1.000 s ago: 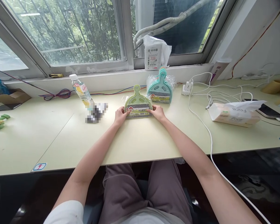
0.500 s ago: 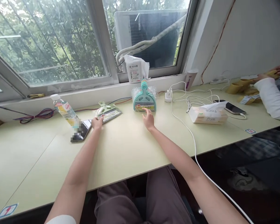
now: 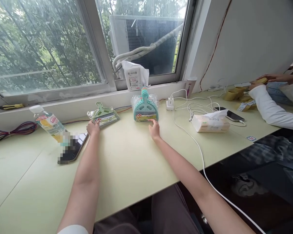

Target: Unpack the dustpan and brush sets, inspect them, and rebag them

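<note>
My left hand (image 3: pixel 93 127) grips the lower left corner of a green dustpan and brush set (image 3: pixel 104 114) in clear plastic wrapping. Its handle points toward the window, and its front edge is turned to me. At the middle, a stack of wrapped dustpan and brush sets (image 3: pixel 145 109) stands near the wall, a turquoise one foremost with orange and green edges showing behind. My right hand (image 3: pixel 154 128) is at the stack's lower front edge, index finger stretched to the left along it and thumb apart. It holds nothing, and the fingertip appears to touch the wrapping.
Left of my arm are a tilted drink bottle (image 3: pixel 48 123) and a phone (image 3: pixel 74 151). To the right lie a tissue pack (image 3: pixel 211 122), a charger (image 3: pixel 169 104) with white cables and another phone (image 3: pixel 230 114). A co-worker's sleeve (image 3: pixel 268 105) reaches in beside yellow rolls (image 3: pixel 234 93).
The green set has been turned and raised, its front edge now facing me more squarely. My right hand has dropped slightly along the stack's front. The camera view has shifted.
</note>
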A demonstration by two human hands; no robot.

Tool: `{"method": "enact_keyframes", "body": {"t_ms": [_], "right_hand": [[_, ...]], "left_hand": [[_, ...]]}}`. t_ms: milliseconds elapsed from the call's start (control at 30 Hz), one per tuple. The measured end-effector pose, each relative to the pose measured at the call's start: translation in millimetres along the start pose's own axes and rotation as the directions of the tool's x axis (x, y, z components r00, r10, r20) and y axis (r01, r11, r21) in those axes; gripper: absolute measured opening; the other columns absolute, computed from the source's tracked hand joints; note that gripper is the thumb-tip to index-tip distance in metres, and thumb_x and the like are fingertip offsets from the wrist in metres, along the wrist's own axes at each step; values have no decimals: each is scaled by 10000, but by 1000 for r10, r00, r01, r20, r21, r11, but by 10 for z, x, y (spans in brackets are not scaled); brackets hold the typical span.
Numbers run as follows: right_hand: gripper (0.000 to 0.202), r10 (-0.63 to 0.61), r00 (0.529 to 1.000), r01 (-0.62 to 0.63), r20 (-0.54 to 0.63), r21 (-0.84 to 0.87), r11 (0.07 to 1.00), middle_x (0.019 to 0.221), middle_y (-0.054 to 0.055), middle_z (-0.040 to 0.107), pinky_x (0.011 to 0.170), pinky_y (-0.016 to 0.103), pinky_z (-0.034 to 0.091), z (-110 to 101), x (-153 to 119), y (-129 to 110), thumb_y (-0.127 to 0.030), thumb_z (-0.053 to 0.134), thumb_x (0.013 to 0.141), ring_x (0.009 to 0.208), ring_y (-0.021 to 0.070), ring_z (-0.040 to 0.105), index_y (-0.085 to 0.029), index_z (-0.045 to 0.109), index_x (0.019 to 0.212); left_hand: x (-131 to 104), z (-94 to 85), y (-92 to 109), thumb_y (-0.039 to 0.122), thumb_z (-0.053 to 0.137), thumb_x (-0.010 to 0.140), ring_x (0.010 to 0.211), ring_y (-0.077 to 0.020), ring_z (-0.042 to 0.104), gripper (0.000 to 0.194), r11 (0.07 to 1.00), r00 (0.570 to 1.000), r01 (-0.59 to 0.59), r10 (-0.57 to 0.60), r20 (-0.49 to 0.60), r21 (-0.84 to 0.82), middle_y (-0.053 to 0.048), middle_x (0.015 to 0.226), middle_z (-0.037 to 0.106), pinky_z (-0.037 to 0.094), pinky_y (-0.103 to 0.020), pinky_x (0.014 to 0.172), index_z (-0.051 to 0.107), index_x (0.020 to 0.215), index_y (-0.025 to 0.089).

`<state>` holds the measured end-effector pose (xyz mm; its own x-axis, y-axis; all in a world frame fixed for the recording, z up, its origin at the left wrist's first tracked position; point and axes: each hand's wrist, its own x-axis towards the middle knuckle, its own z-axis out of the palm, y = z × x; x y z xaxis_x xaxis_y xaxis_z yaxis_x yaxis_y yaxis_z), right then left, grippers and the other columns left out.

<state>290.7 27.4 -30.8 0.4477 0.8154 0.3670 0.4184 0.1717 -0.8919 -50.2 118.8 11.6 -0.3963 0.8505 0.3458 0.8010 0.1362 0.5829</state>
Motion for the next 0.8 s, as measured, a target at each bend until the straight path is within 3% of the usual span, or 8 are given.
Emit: {"method": "enact_keyframes", "body": {"t_ms": [100,167,267,400,467,667,800], "right_hand": [[447,10,995,-12,-94,-17,1000,1248,131,563,1068,435,366,12,33,7,-86,447,713,1230,261,480,-194,544,1136],[497,49,987,-56,-154,-43,998,1317,161,515,1081,464,347,-1,64,8,-94,460,711,1287,281,434,-187,495,1198],[555,72,975,-89,-212,-73,993,1381,191,458,1100,489,317,-27,103,10,-90,455,713,1332,295,393,-175,432,1261],[593,87,975,-104,-203,-78,992,1413,207,434,1112,475,305,-31,129,14,-91,455,720,1357,299,371,-148,390,1307],[600,130,977,-141,-169,-58,988,1415,217,441,1084,476,337,-34,147,20,-103,462,729,1341,310,392,-139,381,1322],[523,121,979,-133,-164,-65,989,1347,186,523,1031,456,379,-104,245,91,-129,500,738,1267,300,461,-161,434,1256],[336,96,979,-115,-182,-94,989,1131,144,639,925,441,433,-152,248,124,-269,591,777,1115,302,529,-193,517,1096]], "left_hand": [[16,61,30,300,526,873,1202,-369,527,587,997,995,39,-33,-90,63,-270,1306,544,441,-475,918,368,1393,78],[-9,106,56,271,557,846,1306,-386,417,700,992,984,-33,54,-169,122,-278,1422,419,393,-498,990,268,1453,74],[-87,145,104,220,507,857,1333,-390,359,602,960,952,-197,236,-194,200,-254,1457,365,321,-537,1048,340,1423,102],[-246,124,172,178,400,894,1322,-355,365,450,839,848,-491,522,-95,234,-213,1432,401,281,-525,1080,471,1337,139],[-347,95,199,174,380,899,1298,-344,392,420,784,799,-576,600,-47,231,-193,1408,429,286,-510,1078,518,1295,151],[-758,-19,238,165,390,882,1205,-322,488,306,778,788,-609,616,2,153,-147,1305,502,366,-485,1026,640,1056,193],[-1143,-96,259,188,431,865,1102,-297,553,237,766,762,-641,629,157,42,-130,1244,543,430,-472,976,657,936,209]]}}
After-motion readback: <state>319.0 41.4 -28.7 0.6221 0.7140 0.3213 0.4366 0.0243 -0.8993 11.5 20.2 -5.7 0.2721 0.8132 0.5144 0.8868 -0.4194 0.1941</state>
